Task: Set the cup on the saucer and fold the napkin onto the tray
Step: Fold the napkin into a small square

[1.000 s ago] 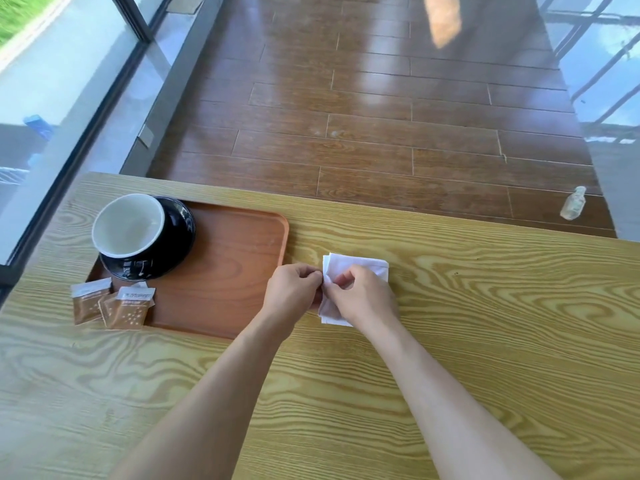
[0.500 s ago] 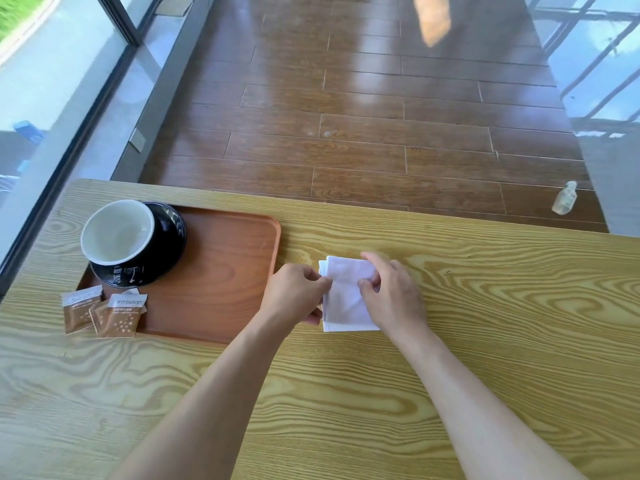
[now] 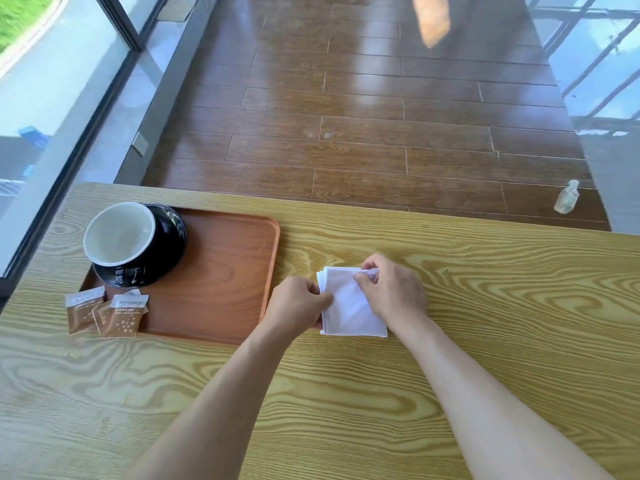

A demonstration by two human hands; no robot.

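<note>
Both hands are pinching the white napkin [image 3: 349, 306], which is lying folded on the worktop [image 3: 485, 306] just right of the tray [image 3: 221, 278] and not on it: the left hand [image 3: 298, 304] is closing its grip on the napkin's left edge, and the right hand [image 3: 394, 289] is clamping thumb and fingers on the top right corner, with layered edges showing at the napkin's top left. Open wood is stretching wide to the right of the hands and toward the near edge, while the tray's raised right rim is sitting just beside the left hand. Beyond the far edge of the worktop the floor [image 3: 381, 133] is dropping away, and a glass wall is running along the left side. One cup [image 3: 119, 233], black outside and white inside, is standing on one black saucer [image 3: 169, 237] in the tray's far left corner; nothing is showing inside the cup. Sachets [image 3: 104, 313] in brown and white are lying at the tray's near left corner, partly over its rim and onto the worktop; three are making themselves out, overlapping, so the count is not certain. One small clear bottle [image 3: 566, 201] is lying on the floor at far right.
</note>
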